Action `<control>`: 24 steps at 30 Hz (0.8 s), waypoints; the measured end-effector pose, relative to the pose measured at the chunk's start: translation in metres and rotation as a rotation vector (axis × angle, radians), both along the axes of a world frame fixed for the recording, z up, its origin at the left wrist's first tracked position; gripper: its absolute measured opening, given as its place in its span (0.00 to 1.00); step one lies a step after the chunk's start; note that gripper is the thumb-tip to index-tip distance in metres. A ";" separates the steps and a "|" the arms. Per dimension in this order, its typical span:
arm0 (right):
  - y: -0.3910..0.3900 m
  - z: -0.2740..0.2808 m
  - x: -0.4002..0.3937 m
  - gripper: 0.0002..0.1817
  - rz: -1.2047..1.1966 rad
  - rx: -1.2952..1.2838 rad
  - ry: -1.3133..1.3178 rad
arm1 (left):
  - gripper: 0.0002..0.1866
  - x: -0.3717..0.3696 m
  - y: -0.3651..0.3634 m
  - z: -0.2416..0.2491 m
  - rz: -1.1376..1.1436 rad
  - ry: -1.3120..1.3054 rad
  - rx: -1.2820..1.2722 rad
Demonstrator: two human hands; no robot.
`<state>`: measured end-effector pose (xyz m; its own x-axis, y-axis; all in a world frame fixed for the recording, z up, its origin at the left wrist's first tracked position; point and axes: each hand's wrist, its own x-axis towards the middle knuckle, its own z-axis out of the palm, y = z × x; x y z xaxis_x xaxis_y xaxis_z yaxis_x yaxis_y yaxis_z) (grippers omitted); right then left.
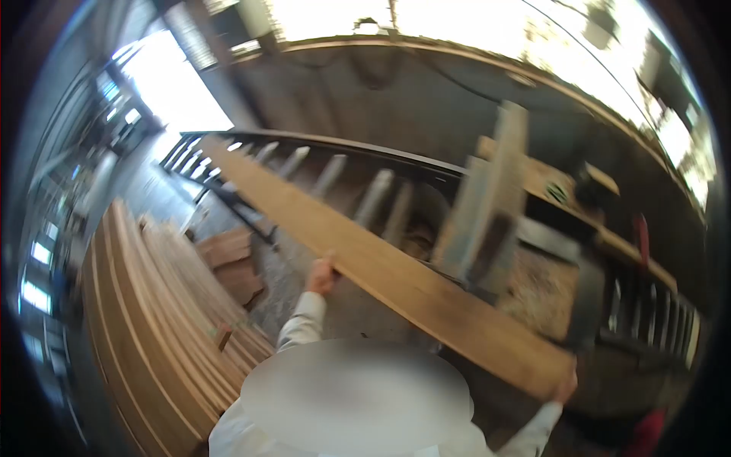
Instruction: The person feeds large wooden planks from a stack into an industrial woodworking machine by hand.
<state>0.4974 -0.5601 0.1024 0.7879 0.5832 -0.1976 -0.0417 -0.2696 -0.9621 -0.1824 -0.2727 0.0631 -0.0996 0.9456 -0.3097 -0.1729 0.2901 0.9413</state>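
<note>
A long wooden plank [388,276] runs slantwise across the view, from the upper left to the lower right. My left hand [323,277] grips its near edge around the middle, with the fingers partly hidden by the wood. At the right end of the plank, my right hand [566,383] is closed on the corner. The plank's far part overlaps a roller conveyor [327,177], and its middle passes just in front of an upright metal machine part [491,202].
A tall stack of boards [164,305] stands at my left, with shorter wood pieces [231,263] beside it. Another roller section [651,312] lies at the right, beyond a bed covered in sawdust [539,289]. A dark wall [343,91] rises behind the conveyor.
</note>
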 end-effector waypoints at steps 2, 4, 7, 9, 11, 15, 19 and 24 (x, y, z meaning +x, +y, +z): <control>0.029 -0.008 0.011 0.30 -0.029 -0.056 -0.017 | 0.24 0.016 0.024 -0.004 0.001 -0.238 -0.136; 0.048 -0.031 0.025 0.32 0.049 -0.017 0.018 | 0.22 0.052 0.012 0.027 0.004 -0.237 -0.143; 0.091 -0.026 0.026 0.33 0.079 0.017 -0.045 | 0.20 0.073 0.021 0.014 0.087 -0.237 -0.122; 0.112 -0.020 0.031 0.32 0.146 0.003 -0.048 | 0.20 0.083 0.038 0.006 0.123 -0.233 -0.111; 0.141 -0.026 0.038 0.32 0.132 0.043 -0.040 | 0.20 0.086 0.061 -0.003 0.167 -0.208 -0.114; 0.197 -0.039 0.076 0.29 0.219 0.157 0.086 | 0.21 0.102 0.109 -0.007 0.220 -0.206 -0.097; 0.259 -0.014 0.154 0.30 0.341 0.237 0.249 | 0.21 0.123 0.173 -0.013 0.056 -0.199 -0.057; 0.277 -0.018 0.190 0.35 0.026 0.013 -0.604 | 0.29 0.160 0.216 0.009 -0.094 -0.042 -0.324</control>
